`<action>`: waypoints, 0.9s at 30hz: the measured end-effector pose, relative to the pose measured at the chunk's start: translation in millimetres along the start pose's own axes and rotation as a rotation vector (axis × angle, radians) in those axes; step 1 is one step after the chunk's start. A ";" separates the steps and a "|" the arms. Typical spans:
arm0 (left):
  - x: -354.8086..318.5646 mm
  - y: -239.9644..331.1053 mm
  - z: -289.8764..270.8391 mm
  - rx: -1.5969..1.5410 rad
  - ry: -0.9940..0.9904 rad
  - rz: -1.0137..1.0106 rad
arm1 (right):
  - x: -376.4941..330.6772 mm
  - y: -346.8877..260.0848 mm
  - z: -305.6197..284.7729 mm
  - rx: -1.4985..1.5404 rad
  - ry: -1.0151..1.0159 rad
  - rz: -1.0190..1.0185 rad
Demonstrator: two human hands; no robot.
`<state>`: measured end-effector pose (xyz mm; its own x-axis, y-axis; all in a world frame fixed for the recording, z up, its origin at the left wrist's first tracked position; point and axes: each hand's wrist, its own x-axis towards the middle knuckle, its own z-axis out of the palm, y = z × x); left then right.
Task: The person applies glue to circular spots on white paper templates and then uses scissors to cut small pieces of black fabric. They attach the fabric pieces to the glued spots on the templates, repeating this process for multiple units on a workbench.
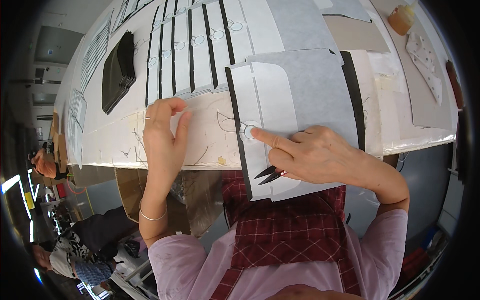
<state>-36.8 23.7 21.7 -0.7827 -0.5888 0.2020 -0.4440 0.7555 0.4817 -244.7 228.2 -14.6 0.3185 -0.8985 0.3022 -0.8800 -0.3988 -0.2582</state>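
Observation:
My right hand presses its index fingertip on a small clear round patch on a white fabric panel with a black edge strip. Small black thread snips sit gripped in the same hand, blades pointing left. My left hand, with a ring and a bangle at the wrist, pinches thumb and fingers together at the table near the front edge, left of the panel. Loose threads lie between the two hands.
Several white panels with black strips and round patches lie in a row behind. A stack of dark fabric pieces lies at the back left. An amber bottle stands far right. Other people work at lower left.

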 end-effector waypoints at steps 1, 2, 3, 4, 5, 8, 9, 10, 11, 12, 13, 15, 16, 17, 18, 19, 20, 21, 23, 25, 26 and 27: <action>-0.6 2.6 1.3 -0.007 -0.017 0.057 | 0.4 -0.2 0.2 -0.003 0.000 -0.002; -0.9 5.6 2.9 -0.014 -0.034 0.114 | 0.7 -0.4 0.4 -0.006 0.000 -0.003; 1.8 10.9 4.9 -0.100 -0.154 0.194 | 1.3 -0.6 -0.4 -0.002 -0.004 -0.004; 4.5 9.5 7.4 -0.129 -0.224 0.207 | 1.8 -0.8 -1.3 0.003 -0.007 -0.005; 7.7 6.1 10.7 -0.159 -0.295 0.221 | 2.2 -1.0 -1.9 0.008 -0.011 -0.006; 20.5 -5.4 12.0 -0.158 -0.427 0.276 | 2.2 -1.6 -1.0 -0.001 0.005 -0.005; 24.2 -8.8 12.9 -0.161 -0.450 0.313 | 2.0 -1.3 -0.9 0.002 0.001 -0.001; 25.8 -10.4 13.4 -0.164 -0.473 0.349 | 1.9 -1.1 -0.8 0.005 -0.003 0.003; 25.6 -9.3 14.7 -0.209 -0.436 0.311 | 1.9 -1.0 -1.1 0.008 -0.007 0.006; 25.6 -6.4 17.3 -0.257 -0.398 0.275 | 1.5 -0.5 -2.0 0.028 0.002 0.014; 25.3 -3.6 19.4 -0.304 -0.359 0.238 | 1.1 -0.1 -3.2 0.048 0.012 0.023; 23.8 4.0 19.3 -0.305 -0.349 0.211 | 3.2 0.3 -12.5 0.136 0.006 0.087; 22.3 5.3 19.0 -0.303 -0.341 0.191 | 6.9 1.4 -27.1 0.208 -0.009 0.138; 21.9 3.6 20.0 -0.314 -0.334 0.190 | 11.0 3.4 -39.4 0.280 -0.025 0.190; 20.8 1.4 20.7 -0.323 -0.327 0.186 | 16.6 7.4 -47.5 0.279 -0.072 0.230; 20.1 -0.3 21.0 -0.333 -0.324 0.186 | 23.8 13.1 -54.6 0.276 -0.116 0.276; 18.9 -1.2 21.0 -0.318 -0.319 0.191 | 31.6 19.6 -57.6 0.274 -0.161 0.321; 19.4 -1.6 22.1 -0.306 -0.317 0.202 | 39.6 26.7 -54.0 0.273 -0.130 0.338; 19.8 -0.8 23.1 -0.288 -0.304 0.219 | 51.6 46.1 -47.2 0.212 -0.193 0.259; 19.7 -1.3 24.4 -0.277 -0.292 0.230 | 64.5 57.3 -42.6 0.223 -0.289 0.256; 19.8 -1.5 24.6 -0.281 -0.286 0.235 | 69.8 59.9 -41.4 0.257 -0.309 0.252; 19.2 -2.0 25.3 -0.286 -0.279 0.238 | 74.3 61.9 -39.9 0.292 -0.331 0.248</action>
<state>-62.0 18.1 3.0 -0.9532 -0.2787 0.1171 -0.1299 0.7274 0.6738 -289.6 144.1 28.5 0.2486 -0.9638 -0.0960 -0.8231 -0.1580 -0.5455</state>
